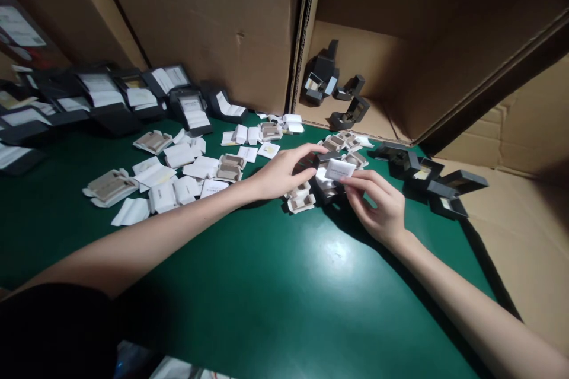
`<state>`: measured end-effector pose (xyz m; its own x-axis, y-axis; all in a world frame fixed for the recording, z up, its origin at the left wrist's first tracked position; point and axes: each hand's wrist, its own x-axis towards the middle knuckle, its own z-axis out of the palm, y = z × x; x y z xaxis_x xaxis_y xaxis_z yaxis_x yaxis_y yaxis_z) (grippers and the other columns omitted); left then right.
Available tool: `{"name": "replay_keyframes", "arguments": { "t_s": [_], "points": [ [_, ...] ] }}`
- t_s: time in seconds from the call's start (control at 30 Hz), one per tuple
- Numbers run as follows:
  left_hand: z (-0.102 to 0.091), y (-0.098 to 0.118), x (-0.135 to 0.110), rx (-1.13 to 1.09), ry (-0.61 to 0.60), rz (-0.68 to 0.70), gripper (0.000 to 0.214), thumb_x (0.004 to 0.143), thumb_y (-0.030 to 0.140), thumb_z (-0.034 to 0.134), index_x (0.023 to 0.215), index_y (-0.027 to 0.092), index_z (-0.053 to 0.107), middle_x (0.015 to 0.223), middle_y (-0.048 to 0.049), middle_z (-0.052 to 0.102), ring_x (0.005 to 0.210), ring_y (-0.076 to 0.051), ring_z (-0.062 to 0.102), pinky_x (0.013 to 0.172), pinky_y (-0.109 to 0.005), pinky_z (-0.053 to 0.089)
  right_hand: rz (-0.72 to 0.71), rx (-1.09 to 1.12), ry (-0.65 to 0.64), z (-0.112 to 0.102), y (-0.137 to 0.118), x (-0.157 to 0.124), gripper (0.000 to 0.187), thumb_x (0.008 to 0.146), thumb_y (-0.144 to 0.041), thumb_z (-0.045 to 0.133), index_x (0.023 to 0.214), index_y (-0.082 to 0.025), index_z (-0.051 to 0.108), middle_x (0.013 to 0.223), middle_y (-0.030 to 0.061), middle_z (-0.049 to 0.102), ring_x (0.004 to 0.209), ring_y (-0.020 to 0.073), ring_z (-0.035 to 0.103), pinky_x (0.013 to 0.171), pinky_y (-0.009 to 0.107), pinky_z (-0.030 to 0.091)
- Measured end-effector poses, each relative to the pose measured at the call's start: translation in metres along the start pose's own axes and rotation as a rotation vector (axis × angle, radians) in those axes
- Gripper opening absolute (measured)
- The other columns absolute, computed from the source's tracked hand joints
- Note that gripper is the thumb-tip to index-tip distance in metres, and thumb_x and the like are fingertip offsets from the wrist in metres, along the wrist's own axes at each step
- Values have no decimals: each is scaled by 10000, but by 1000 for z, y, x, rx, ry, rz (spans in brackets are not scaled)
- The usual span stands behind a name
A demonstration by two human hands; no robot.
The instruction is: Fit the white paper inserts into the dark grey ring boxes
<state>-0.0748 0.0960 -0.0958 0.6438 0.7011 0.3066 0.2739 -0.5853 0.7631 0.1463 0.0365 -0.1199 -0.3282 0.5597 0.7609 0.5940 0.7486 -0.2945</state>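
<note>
My left hand point(284, 171) grips the side of a small black hinged box point(328, 158) that stands open on the green table. Between the thumb and fingers of my right hand point(377, 201) is a white printed card point(340, 169), held just in front of the box's raised lid. More white material shows inside the box below the card, partly hidden by it. Beside the box lie torn white and brown paperboard inserts point(301, 201), and others point(342, 142) lie behind it.
Open black boxes with white inserts point(193, 111) line the back left. White cards and folded paperboard pieces point(162, 195) lie scattered across the green table point(284, 296). A large carton point(377, 59) on its side holds several black boxes point(349, 113); more open boxes point(448, 195) stand at the right edge.
</note>
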Motion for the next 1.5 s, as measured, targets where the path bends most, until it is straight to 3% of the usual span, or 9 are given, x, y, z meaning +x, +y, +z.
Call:
{"name": "replay_keyframes", "arguments": {
  "t_s": [0.17,0.3,0.87,1.17,1.33,1.5],
  "points": [
    [8,-7,1,-119,97,-84,252,891,242,546,1136,187,551,1109,-54,623,977,-173,619,869,-342,526,11,46,-92,0,1,2,204,870,-127,518,1022,-191,639,930,94,650,834,175,633,713,308,528],
    [12,-8,1,-146,109,-126,214,876,230,553,1080,171,578,1071,-61,635,940,-173,625,840,-347,537,24,75,-153,0,2,1,184,893,-178,498,1000,-197,646,937,88,649,835,181,630,719,313,519],
    [21,-8,-4,-175,130,-113,250,885,328,538,1067,164,588,1010,-46,639,854,-148,607,747,-271,499,27,107,-298,-4,3,2,228,946,-262,416,1025,-203,621,962,85,635,837,188,572,748,343,469],
    [23,-9,-7,-148,144,-99,258,857,336,586,1054,170,577,934,-34,613,795,-142,576,704,-260,485,-54,28,-357,-3,4,2,258,952,-286,401,1108,-189,584,1038,101,613,820,205,487,738,378,435],
    [23,-8,-6,-156,147,-96,232,866,332,569,1035,173,566,932,-32,607,786,-136,574,696,-255,485,-58,-22,-271,-3,4,0,270,937,-286,434,1156,-215,576,1222,116,546,963,235,505,819,413,441],
    [23,-7,-6,-155,150,-100,216,856,296,574,1024,161,570,929,-32,610,780,-132,570,684,-249,476,-27,-59,-142,-3,4,-3,214,914,-237,473,1072,-223,616,1166,112,557,1008,245,517,767,390,444]
  ]
}}
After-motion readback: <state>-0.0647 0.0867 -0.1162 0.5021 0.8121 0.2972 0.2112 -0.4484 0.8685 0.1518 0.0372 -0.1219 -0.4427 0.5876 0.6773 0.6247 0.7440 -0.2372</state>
